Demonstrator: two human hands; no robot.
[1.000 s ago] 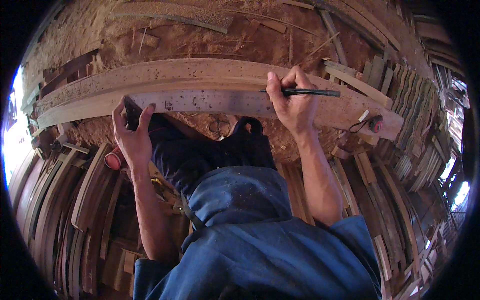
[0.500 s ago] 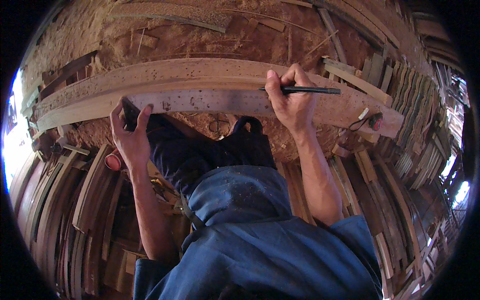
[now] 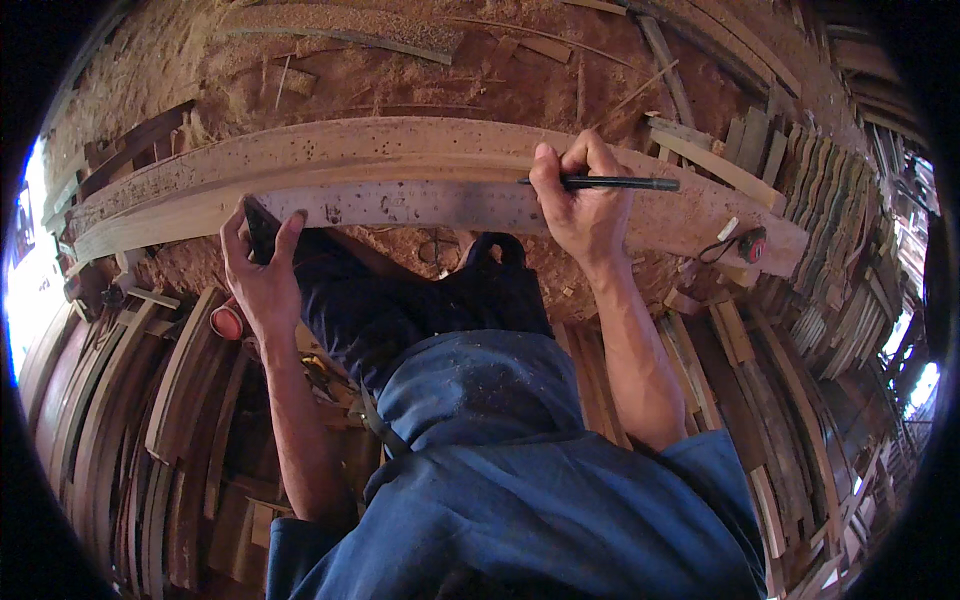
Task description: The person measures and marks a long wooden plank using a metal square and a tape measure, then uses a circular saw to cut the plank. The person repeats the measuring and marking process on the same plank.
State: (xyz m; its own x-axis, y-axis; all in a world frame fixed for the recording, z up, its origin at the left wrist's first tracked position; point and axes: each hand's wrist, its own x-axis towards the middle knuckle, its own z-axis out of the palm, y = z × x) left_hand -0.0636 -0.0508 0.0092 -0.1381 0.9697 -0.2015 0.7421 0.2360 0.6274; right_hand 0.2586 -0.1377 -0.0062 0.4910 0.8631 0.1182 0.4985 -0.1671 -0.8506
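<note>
A try square with a black stock (image 3: pixel 262 232) and a long, stained steel blade (image 3: pixel 400 203) lies along the near side of a wooden board (image 3: pixel 400 140). My left hand (image 3: pixel 262 275) is closed on the stock, thumb on one side and fingers on the other. Above the blade's right part, my right hand (image 3: pixel 588 205) grips a black pen (image 3: pixel 630 183). The pen lies nearly flat, its tip pointing left by the blade's upper edge. Whether the tip touches the wood, I cannot tell.
A red and black tape measure (image 3: pixel 752 245) rests near the board's right end. Stacked planks (image 3: pixel 180 390) stand at the lower left, more wavy-edged pieces (image 3: pixel 815 200) at the right. Sawdust and offcuts cover the ground (image 3: pixel 400 75) beyond. A round red object (image 3: pixel 227 321) sits beside my left forearm.
Hardly anything differs. Both hands, the pen, the square and the board stay in nearly the same place; the pen's back end tips very slightly downward.
</note>
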